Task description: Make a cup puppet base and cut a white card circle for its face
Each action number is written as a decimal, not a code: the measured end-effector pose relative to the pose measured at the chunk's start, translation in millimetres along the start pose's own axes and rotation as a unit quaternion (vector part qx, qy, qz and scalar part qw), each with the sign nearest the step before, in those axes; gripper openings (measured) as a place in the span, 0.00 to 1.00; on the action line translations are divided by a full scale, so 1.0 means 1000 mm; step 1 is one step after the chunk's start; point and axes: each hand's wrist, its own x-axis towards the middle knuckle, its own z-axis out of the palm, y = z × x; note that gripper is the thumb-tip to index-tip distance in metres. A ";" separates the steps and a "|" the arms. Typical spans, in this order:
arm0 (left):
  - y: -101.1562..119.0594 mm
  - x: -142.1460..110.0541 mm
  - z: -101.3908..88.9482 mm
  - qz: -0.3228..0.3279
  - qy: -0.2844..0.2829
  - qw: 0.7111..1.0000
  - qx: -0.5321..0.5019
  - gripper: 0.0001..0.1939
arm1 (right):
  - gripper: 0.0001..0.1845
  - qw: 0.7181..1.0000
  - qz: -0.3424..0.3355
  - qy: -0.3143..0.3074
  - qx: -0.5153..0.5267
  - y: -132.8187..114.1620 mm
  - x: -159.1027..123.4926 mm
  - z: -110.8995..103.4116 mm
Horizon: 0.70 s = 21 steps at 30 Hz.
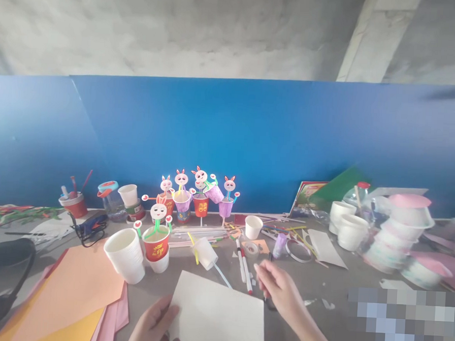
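Observation:
My left hand (155, 321) grips the left edge of a white sheet of paper (220, 315), thumb on top and fingers beneath. Just past the sheet's right corner, my right hand (277, 286) has its fingers pinched together; dark bits show above and below them, but what they hold is unclear. Beside this hand lie two markers (245, 265) with white barrels, a roll of tape (251, 249) and a purple glue stick (280, 244). Beyond the sheet, a white paper cup (205, 253) lies tipped over, with a yellow piece and a pale blue stick attached.
Several rabbit-faced paper cup figures (157, 240) stand toward the blue partition (229, 135). Stacked white cups (126, 254) and coloured paper (80, 280) are at left. White cups (352, 232) and stacked pink-lidded bowls (399, 235) stand at right. An upright white cup (253, 227) stands mid-table.

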 end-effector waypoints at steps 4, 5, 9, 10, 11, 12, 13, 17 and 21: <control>-0.003 0.003 -0.007 0.006 -0.011 0.996 0.088 0.25 | 0.23 0.993 0.016 0.080 -0.088 0.028 -0.013 -0.027; -0.002 0.005 -0.007 0.019 -0.022 0.991 0.133 0.22 | 0.21 0.990 0.012 0.094 -0.103 0.035 -0.016 -0.032; 0.010 0.015 0.001 0.098 -0.041 0.931 0.348 0.13 | 0.13 0.977 -0.006 0.108 -0.185 0.056 -0.030 -0.038; 0.014 0.017 0.004 0.111 -0.033 0.907 0.405 0.12 | 0.14 0.971 -0.008 0.106 -0.216 0.057 -0.034 -0.037; 0.017 0.019 0.007 0.119 -0.021 0.882 0.455 0.12 | 0.17 0.964 -0.011 0.103 -0.246 0.057 -0.038 -0.034; 0.019 0.019 0.010 0.122 -0.009 0.862 0.492 0.12 | 0.20 0.957 -0.019 0.101 -0.272 0.055 -0.043 -0.031; 0.019 0.019 0.013 0.121 0.001 0.849 0.514 0.13 | 0.22 0.952 -0.032 0.094 -0.290 0.052 -0.048 -0.027; 0.012 0.014 0.017 0.112 0.038 0.819 0.562 0.16 | 0.11 0.959 -0.109 -0.006 -0.262 0.031 -0.073 -0.008; -0.001 0.010 0.007 0.136 0.093 0.758 0.631 0.20 | 0.17 0.951 -0.116 -0.121 -0.259 0.016 -0.088 0.007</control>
